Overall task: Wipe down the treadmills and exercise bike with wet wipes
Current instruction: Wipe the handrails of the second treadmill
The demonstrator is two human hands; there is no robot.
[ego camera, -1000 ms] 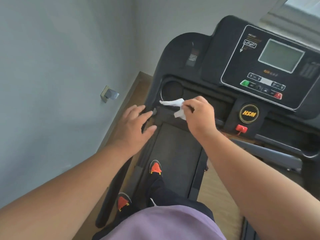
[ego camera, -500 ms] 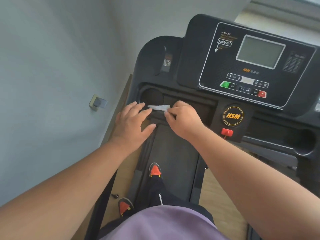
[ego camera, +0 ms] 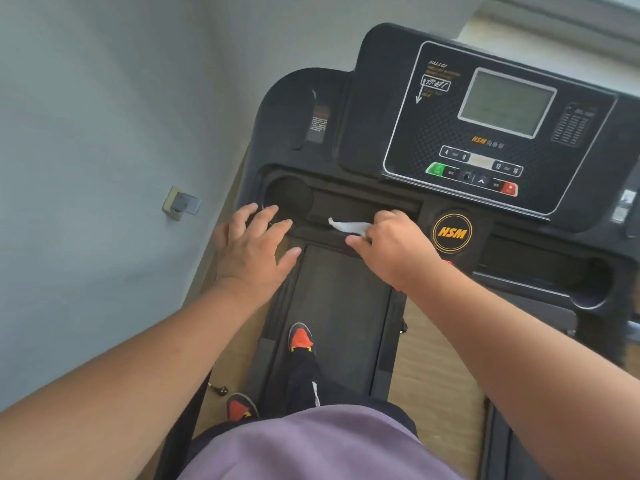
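A black treadmill console with a grey screen and an orange HSM badge fills the upper right. My right hand pinches a white wet wipe against the tray ledge just left of the badge. My left hand rests flat with spread fingers on the console's left edge, beside the round cup holder. The wipe's left end sticks out past my right fingers; the rest is hidden under the hand. My feet stand on the treadmill belt below.
A grey wall runs close along the left, with a socket and plug. A second cup holder sits at the console's right end. Wooden floor shows right of the belt.
My right hand has slid the wipe to the right along the tray ledge, away from my left hand. My left hand stays on the left edge.
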